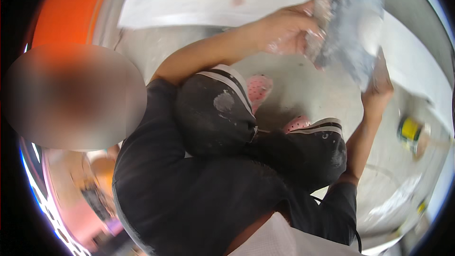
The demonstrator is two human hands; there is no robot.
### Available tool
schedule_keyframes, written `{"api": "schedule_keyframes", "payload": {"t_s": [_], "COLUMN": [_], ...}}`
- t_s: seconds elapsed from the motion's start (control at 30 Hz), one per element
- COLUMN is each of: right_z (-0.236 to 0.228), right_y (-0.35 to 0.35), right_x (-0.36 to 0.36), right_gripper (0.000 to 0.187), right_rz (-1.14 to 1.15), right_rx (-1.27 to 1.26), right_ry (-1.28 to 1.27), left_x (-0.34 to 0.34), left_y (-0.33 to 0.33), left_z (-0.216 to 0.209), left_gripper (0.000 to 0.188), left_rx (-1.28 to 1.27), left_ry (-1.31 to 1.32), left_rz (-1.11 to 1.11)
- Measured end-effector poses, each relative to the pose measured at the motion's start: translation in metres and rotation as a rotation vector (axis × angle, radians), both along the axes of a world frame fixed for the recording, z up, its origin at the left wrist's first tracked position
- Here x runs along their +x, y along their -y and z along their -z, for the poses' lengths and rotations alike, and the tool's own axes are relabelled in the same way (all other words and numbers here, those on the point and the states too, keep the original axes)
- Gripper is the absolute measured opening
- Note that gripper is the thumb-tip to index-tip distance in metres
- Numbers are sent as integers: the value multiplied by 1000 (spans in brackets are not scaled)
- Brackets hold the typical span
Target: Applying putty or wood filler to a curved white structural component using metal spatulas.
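Out in front and to the right, I hold up a grey-and-white rectangular block [348, 28] with a shiny, wet-looking or plastic-covered surface; motion blur hides its exact kind. My left hand [289, 31] is closed on its left edge, with pale smears on the fingers. My right hand [379, 80] grips its lower right side, the fingers mostly hidden behind it. The block is tilted and raised above the grey floor [303, 73]. Below it are my bent knees in dark shorts [213, 109] with white smudges.
A long white sheet or board [199, 0] curves across the far side. An orange panel [71, 9] stands at upper left. Right of me are a yellow-labelled can [410, 129] and crumpled clear plastic [398, 199]. Pink dotted shoes [259, 90] show between my knees. A blurred patch covers the left.
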State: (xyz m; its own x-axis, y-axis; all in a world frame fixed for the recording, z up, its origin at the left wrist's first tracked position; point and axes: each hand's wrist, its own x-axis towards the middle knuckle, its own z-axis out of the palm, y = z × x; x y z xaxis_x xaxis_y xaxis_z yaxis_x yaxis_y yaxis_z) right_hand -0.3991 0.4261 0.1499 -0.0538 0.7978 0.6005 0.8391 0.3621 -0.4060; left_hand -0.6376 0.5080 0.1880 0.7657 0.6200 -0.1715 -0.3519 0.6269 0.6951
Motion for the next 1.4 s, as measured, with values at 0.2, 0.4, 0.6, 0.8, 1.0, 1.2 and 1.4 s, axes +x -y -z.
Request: {"api": "schedule_keyframes", "payload": {"t_s": [0.2,0.4,0.6,0.8,1.0,1.2,1.4], "right_z": [8,-21,-38,-64,-89,-88,-68], "right_y": [-50,-102,-108,-123,-158,-128,-86], "right_x": [-49,-107,-126,-226,-313,-358,-363], "right_gripper": [26,34,28,25,26,20,25], "right_rz": [-81,-473,-672,-908,-630,-415,-246], "right_rx": [-359,-803,-805,-794,-790,-705,-445], "right_ry": [-1429,-1726,-1605,-1413,-1725,-1973,-2087], "left_x": [-97,-207,-237,-241,-281,-305,-290], "left_y": [48,68,46,23,-36,-78,-79], "left_z": [-14,-38,-69,-39,-26,-1,14], "left_gripper": [57,39,31,32,32,28,31], "left_rx": [5,289,151,433,728,1071,1591], "left_ry": [24,-350,-500,-273,-276,-447,-401], "left_rz": [-248,-746,-970,-990,-1016,-765,-610]}}
